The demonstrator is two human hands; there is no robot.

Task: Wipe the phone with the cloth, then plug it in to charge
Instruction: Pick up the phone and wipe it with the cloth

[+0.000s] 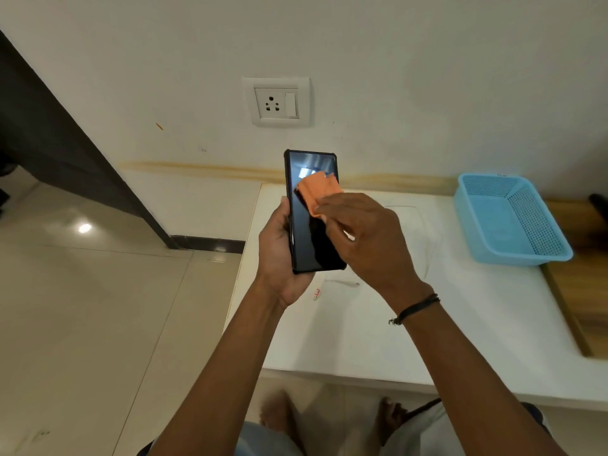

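A black phone (pixel 309 225) in a dark case stands upright in front of me, screen facing me, above the white table. My left hand (pixel 279 255) grips its lower left edge and back. My right hand (pixel 365 238) presses an orange cloth (pixel 317 192) against the upper right of the screen; the fingers cover the screen's right side. A white charging cable (pixel 342 283) with a red-marked plug tip (pixel 316 293) lies on the table under my hands, mostly hidden. A white wall socket (pixel 278 102) with a switch sits on the wall above the phone.
The white table (pixel 460 324) stands against the wall. A light blue mesh basket (pixel 510 222) sits at its back right. A wooden surface (pixel 589 291) borders the table's right side. Tiled floor (pixel 98 307) and a dark door frame (pixel 65 143) lie to the left.
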